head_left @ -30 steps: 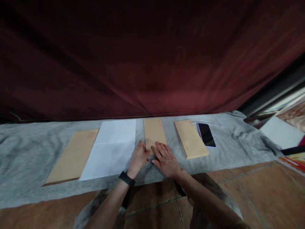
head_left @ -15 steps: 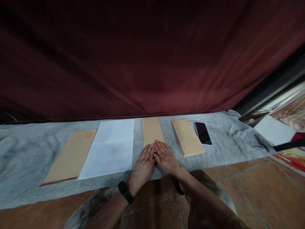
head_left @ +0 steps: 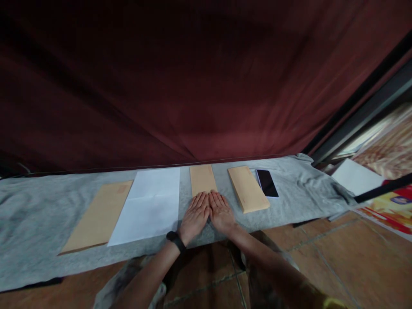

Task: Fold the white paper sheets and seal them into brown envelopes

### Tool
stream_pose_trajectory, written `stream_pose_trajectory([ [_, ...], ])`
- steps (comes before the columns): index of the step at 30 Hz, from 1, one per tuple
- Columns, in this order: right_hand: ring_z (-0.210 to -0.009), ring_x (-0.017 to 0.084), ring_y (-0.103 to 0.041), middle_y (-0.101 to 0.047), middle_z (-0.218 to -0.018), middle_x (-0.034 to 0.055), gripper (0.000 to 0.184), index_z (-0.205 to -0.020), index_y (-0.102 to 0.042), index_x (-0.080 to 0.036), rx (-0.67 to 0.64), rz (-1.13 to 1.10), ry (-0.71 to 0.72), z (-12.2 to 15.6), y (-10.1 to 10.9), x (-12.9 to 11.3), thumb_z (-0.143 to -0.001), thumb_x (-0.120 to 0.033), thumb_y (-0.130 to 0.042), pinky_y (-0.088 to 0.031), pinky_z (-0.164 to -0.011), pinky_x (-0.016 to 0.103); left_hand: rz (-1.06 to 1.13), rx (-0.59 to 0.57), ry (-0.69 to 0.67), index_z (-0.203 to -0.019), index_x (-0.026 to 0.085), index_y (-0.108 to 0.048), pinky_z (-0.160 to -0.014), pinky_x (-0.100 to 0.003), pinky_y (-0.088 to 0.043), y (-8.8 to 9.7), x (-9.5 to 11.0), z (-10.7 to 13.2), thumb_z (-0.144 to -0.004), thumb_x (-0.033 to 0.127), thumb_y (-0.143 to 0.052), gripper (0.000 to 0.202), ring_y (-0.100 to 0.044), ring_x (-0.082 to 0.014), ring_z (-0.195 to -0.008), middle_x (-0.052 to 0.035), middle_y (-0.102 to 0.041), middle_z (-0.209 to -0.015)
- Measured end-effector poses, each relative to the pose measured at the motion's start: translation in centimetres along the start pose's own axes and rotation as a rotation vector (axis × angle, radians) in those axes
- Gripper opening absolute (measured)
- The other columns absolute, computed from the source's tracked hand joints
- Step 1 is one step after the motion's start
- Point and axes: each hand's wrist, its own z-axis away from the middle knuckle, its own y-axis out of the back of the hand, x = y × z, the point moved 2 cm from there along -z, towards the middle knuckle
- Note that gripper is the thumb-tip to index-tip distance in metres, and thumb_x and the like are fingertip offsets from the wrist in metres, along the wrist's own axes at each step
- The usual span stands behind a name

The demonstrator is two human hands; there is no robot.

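My left hand [head_left: 195, 216] and my right hand [head_left: 220, 211] lie flat side by side, palms down, fingers stretched out, on the near end of a narrow brown envelope [head_left: 202, 179] in the middle of a grey cloth [head_left: 38, 206]. Both hands press on it and hold nothing. A black band sits on my left wrist. Left of my hands lies a white sheet of paper [head_left: 148, 206] with a crease across it.
A large brown envelope [head_left: 99, 216] lies at the left, a stack of brown envelopes [head_left: 247, 189] at the right with a black phone [head_left: 267, 183] beside it. A dark red curtain hangs behind. Tiled floor lies in front; white paper [head_left: 355, 177] lies at far right.
My left hand moved from the envelope's left edge onto it and flattened beside my right hand. The view drifted slightly to the right.
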Motion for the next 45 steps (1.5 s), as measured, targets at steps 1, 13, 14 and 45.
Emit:
stream_pose_trajectory([
  [1,-0.150,0.024,-0.033,-0.037,-0.160,0.0141,0.055,-0.154,-0.039,-0.010,-0.003,0.005,-0.007,-0.1,-0.1,0.0,-0.101,-0.025,-0.040,-0.028,-0.124,0.045,-0.013,-0.015,-0.007,-0.151,0.009,-0.042,-0.124,-0.046,-0.027,-0.3,-0.2,-1.0,-0.101,0.026,-0.030,0.054,-0.032,-0.0244,-0.151,-0.0156,-0.042,-0.159],
  [13,-0.145,0.026,-0.042,-0.049,-0.152,0.0162,0.052,-0.148,-0.048,-0.007,0.108,-0.018,-0.033,-0.1,-0.5,-0.4,-0.103,-0.033,-0.043,-0.030,-0.122,0.044,-0.153,-0.167,0.068,-0.155,0.009,-0.036,-0.125,-0.041,-0.018,-1.6,-3.4,-12.1,-0.102,0.031,-0.026,0.059,-0.026,-0.0235,-0.153,-0.0114,-0.031,-0.165],
  [14,-0.145,0.026,-0.042,-0.048,-0.153,0.0154,0.053,-0.151,-0.045,-0.008,0.108,-0.020,-0.035,-0.1,-0.5,-0.4,-0.103,-0.033,-0.043,-0.030,-0.122,0.044,-0.156,-0.159,0.081,-0.155,0.009,-0.036,-0.125,-0.042,-0.018,-1.6,-3.8,-12.6,-0.102,0.032,-0.026,0.059,-0.026,-0.0239,-0.153,-0.0117,-0.031,-0.164],
  [45,-0.124,0.028,-0.054,-0.061,-0.136,0.0166,0.042,-0.137,-0.057,-0.013,0.182,-0.135,-0.226,-1.1,1.6,1.5,-0.096,-0.017,-0.048,-0.044,-0.104,0.044,-0.012,0.151,0.385,-0.134,0.009,-0.057,-0.102,-0.041,-0.050,1.5,-2.8,0.3,-0.087,0.021,-0.059,0.048,-0.061,-0.0280,-0.113,-0.0150,-0.064,-0.120],
])
